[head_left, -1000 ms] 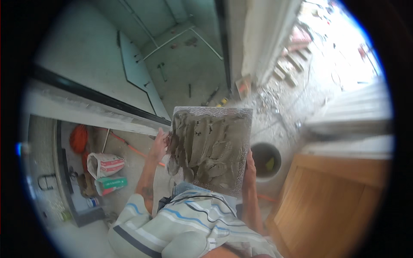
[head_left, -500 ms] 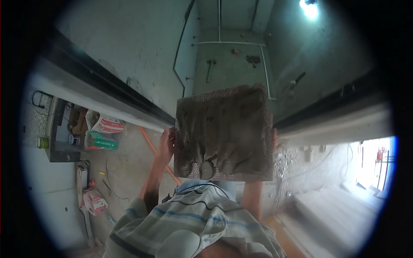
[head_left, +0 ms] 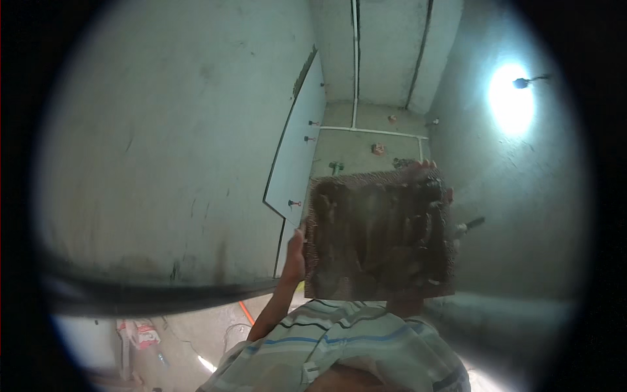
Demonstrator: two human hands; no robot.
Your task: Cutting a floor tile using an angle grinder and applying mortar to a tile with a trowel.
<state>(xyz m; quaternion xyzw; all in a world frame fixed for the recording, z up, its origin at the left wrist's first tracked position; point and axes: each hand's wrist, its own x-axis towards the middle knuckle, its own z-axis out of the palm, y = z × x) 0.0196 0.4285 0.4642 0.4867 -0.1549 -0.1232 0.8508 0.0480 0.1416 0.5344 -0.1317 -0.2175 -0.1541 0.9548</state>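
Observation:
A square tile [head_left: 379, 228], its upward face spread with dark wet mortar and its rim showing a bare ribbed texture, is held up in front of my chest. My left hand [head_left: 298, 251] grips the tile's left edge, thumb side showing, while the other fingers are hidden beneath. Under the tile runs my right forearm [head_left: 405, 307]. My right hand [head_left: 426, 165] shows only fingertips at the far right corner; its palm is hidden. The mortar lies uneven, with ridges and smears.
Light tiles [head_left: 297, 170] with small red-handled clips cover part of the left wall. White pipe [head_left: 372, 130] crosses the far end. A hammer-like tool [head_left: 336, 168] and a reddish lump [head_left: 379, 149] lie beyond the tile. A lamp [head_left: 513, 98] glows on the right wall; a black-handled tool [head_left: 475, 224] is below it.
I have moved forward through the doorway into the narrow room, carrying the mortar-covered tile. The right fingertips now show at its far corner. Bags and the cabinet at left have dropped mostly from view.

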